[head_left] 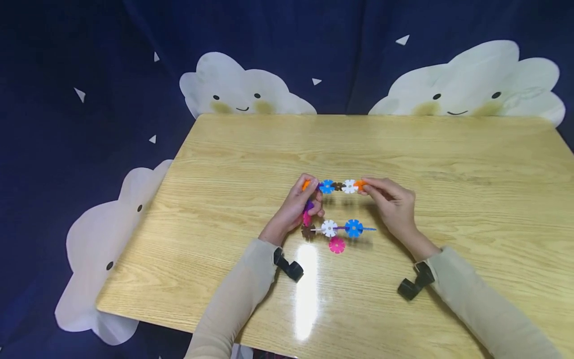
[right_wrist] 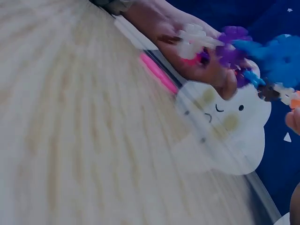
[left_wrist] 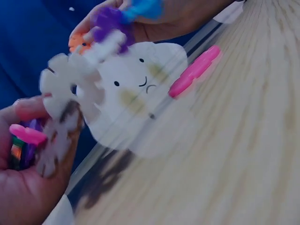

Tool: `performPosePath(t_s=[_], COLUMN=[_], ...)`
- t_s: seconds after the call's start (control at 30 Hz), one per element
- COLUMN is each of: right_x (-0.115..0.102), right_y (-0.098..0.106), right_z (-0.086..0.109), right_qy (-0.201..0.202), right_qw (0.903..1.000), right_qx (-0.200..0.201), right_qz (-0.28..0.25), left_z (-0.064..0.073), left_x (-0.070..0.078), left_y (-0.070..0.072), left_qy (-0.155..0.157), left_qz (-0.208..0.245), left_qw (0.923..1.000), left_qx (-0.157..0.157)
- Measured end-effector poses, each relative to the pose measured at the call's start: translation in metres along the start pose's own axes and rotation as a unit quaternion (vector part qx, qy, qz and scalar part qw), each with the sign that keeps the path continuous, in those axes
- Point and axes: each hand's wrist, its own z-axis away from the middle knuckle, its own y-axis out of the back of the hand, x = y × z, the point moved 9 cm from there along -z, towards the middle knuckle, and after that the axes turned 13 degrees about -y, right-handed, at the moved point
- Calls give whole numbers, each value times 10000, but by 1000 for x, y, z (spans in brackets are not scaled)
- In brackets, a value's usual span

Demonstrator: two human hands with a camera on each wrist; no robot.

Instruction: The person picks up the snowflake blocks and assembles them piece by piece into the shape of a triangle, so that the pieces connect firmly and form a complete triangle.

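A chain of notched, flower-shaped interlocking plastic discs (head_left: 329, 228) in several colours bends into a three-sided shape above the table. My left hand (head_left: 296, 202) grips its left side, with the thumb near an orange disc (head_left: 306, 185) and the fingers partly hiding purple and pink discs. At the far row's right end, my right hand (head_left: 396, 204) pinches another orange disc (head_left: 360, 185). Between the hands run a blue disc (head_left: 327, 186), a brown one and a white one. The nearer row ends at the right in blue discs (head_left: 354, 228), free of either hand.
A loose pink disc (head_left: 337, 245) lies on the wooden table (head_left: 215, 239) just in front of the chain; it shows again as a pink disc (left_wrist: 194, 72) in the left wrist view. Dark blue curtain with cloud cut-outs (head_left: 246, 92) borders the table. Each wrist wears a black camera mount (head_left: 289, 267).
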Motion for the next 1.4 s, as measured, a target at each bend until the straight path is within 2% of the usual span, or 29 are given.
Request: performPosePath(t_s=[0.2, 0.33, 0.53, 0.67, 0.73, 0.83, 0.93, 1.1, 1.23, 1.4], right_x=[-3, 3, 21, 29, 30, 29, 25, 21, 17, 9], right_y=[-1, 0, 5, 4, -1, -9, -19, -36, -49, -61], right_z=[2, -1, -1, 7, 12, 21, 31, 47, 60, 72], right_qy=[135, -83, -1046, -1664, -1756, -1635, -1297, -744, -270, 265], right_qw=[9993, 9996, 9943, 9858, 9819, 9764, 9683, 9382, 9180, 9091], right_qx=[159, 112, 99, -36, -270, -750, -1213, -2010, -2627, -3068], right_qz=[314, 245, -188, 236, 658, 1194, 1758, 2715, 2960, 2807], left_z=[-1, -2, -2, -2, -2, -2, -1, -2, -2, -2], left_x=[1, 4, 5, 9, 11, 15, 17, 18, 17, 17], left_y=[-1, 1, 2, 6, 8, 13, 16, 16, 14, 13], left_qy=[-31, -160, -254, -398, -469, -578, -640, -644, -620, -604], left_qz=[29, 178, 551, 749, 834, 904, 945, 1019, 1060, 1047], left_qw=[10000, 9996, 9979, 9957, 9945, 9928, 9919, 9913, 9911, 9916], left_qx=[78, 179, 248, 368, 433, 527, 556, 533, 513, 466])
